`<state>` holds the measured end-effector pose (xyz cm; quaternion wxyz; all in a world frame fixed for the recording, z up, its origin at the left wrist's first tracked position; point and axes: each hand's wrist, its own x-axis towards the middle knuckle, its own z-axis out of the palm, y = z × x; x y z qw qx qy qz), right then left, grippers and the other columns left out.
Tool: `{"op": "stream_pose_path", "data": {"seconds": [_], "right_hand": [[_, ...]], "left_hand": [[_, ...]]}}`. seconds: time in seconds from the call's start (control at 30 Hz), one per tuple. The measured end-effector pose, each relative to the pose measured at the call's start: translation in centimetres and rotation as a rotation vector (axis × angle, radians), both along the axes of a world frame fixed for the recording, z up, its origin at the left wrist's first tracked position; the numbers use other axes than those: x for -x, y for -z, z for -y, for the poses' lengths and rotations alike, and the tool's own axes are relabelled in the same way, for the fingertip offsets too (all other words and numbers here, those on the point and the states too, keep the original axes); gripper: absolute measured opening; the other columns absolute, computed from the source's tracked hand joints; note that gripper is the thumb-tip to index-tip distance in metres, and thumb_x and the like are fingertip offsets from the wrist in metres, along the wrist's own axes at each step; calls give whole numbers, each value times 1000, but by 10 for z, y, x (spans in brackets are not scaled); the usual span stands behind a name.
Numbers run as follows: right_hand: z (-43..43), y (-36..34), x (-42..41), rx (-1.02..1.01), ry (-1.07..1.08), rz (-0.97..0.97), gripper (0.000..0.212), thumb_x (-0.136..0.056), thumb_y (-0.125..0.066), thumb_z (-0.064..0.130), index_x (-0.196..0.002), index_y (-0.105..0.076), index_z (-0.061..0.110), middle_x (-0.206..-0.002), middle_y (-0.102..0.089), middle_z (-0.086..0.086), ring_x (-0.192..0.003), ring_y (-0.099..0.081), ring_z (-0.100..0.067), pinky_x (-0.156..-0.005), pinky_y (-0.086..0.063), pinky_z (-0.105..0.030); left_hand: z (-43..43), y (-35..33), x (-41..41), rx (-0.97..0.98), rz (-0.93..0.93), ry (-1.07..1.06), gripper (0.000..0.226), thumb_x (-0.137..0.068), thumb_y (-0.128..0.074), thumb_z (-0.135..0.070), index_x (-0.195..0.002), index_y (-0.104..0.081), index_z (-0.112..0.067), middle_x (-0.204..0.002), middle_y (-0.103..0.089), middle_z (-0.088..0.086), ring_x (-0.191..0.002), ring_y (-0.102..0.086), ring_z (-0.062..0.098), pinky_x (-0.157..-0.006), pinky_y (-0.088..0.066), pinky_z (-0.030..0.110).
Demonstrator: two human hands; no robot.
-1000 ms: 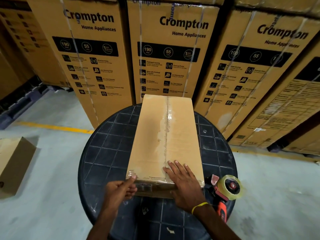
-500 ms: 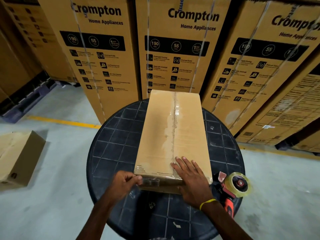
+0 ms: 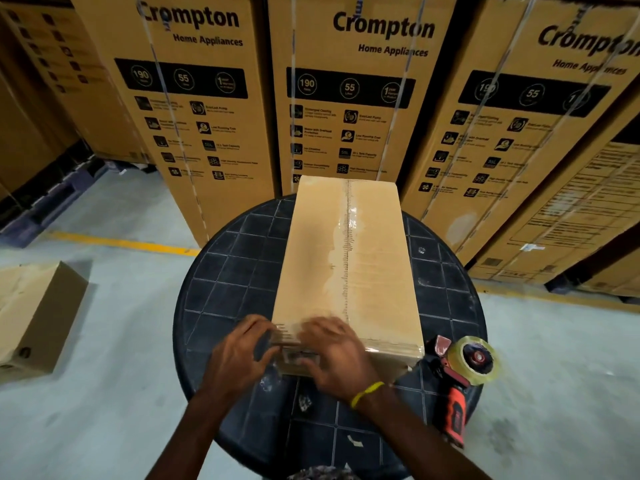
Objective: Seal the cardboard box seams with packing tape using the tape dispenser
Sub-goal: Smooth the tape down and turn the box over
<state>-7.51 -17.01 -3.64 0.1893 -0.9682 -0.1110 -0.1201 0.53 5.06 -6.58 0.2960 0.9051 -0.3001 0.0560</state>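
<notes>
One long plain brown cardboard box (image 3: 349, 265) on one round black grid-topped plastic table (image 3: 221, 282) — plus one smaller brown carton (image 3: 38, 317) on the floor. One red-handled tape dispenser (image 3: 464, 372). Two bare hands — left (image 3: 239, 355), right (image 3: 332, 358). At least three tall printed "Crompton" cartons (image 3: 346, 98) behind.

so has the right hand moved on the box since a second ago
Yes. The right hand has slid left along the near edge of the cardboard box, away from the tape dispenser and close to the left hand.
</notes>
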Motion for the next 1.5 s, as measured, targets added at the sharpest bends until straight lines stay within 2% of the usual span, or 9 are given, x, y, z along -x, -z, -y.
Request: {"op": "stream_pose_path", "data": {"seconds": [0.17, 0.53, 0.8, 0.97, 1.03, 1.13, 1.27, 1.4, 1.5], "right_hand": [[-32, 17, -41, 77, -122, 81, 21, -79, -75, 29, -98, -79, 24, -107, -78, 7, -110, -69, -18, -107, -46, -40], [84, 26, 25, 149, -99, 382, 13, -91, -74, 30, -102, -79, 25, -119, -76, 8, -123, -66, -24, -112, -39, -59], [181, 13, 85, 173, 56, 212, 43, -104, -44, 48, -109, -80, 23, -123, -74, 6, -118, -68, -16, -105, -47, -48], [172, 4, 86, 89, 56, 227, 53, -108, -36, 40, -104, -81, 13, -116, -77, -5, -98, -76, -17, -81, -64, -39], [155, 3, 87, 97, 41, 295, 55, -109, -32, 34, -98, -82, 13, -110, -79, -5, -90, -78, -20, -75, -65, -39], [86, 5, 89, 28, -18, 241, 48, -105, -37, 30, -97, -82, 16, -99, -81, -1, -79, -76, -18, -75, -64, -33], [-8, 4, 71, -139, -244, -86, 12, -95, -64, 20, -97, -75, 15, -87, -76, -5, -82, -71, -25, -77, -61, -36], [-17, -22, 45, -564, -149, -60, 11, -82, -71, 17, -91, -77, 20, -93, -79, 4, -83, -74, -13, -78, -60, -29], [-27, -38, 5, -565, -67, -17, 14, -88, -64, 21, -97, -73, 19, -97, -76, 0, -89, -70, -19, -81, -57, -32]], "left_hand": [[0, 5, -17, 238, 64, 187, 18, -83, -68, -26, -85, -78, -12, -86, -70, -3, -79, -62, 8, -69, -54, 32], [1, 10, -32, 282, 39, 327, 22, -90, -71, -27, -77, -80, -12, -82, -72, 0, -83, -62, 8, -72, -53, 24], [1, 4, -30, 296, -25, 316, 31, -90, -72, -40, -76, -79, -13, -84, -70, -8, -84, -64, 1, -72, -56, 22], [12, -39, -41, -107, -232, 198, 24, -69, -91, -36, -64, -68, -32, -78, -63, -17, -82, -63, 3, -69, -49, 27], [34, -71, -36, -373, -129, 79, 31, -69, -86, -58, -78, -70, -32, -91, -63, -18, -93, -58, 6, -75, -44, 29], [85, -88, -13, -275, -216, -58, 90, -60, -62, -92, -122, -66, -27, -125, -59, -11, -117, -55, 15, -95, -49, 37], [101, -56, 16, -436, -433, -160, 173, -29, -35, -111, -160, 6, -5, -168, 14, 10, -157, 5, 31, -127, -6, 48], [51, -31, 28, -415, -206, -104, 106, -83, -37, -70, -151, -34, 11, -161, -27, 28, -145, -37, 46, -123, -19, 46], [14, -20, 20, -412, -167, 61, 109, -73, -53, -64, -155, -30, 5, -165, -25, 22, -151, -28, 42, -122, -12, 39]]}}
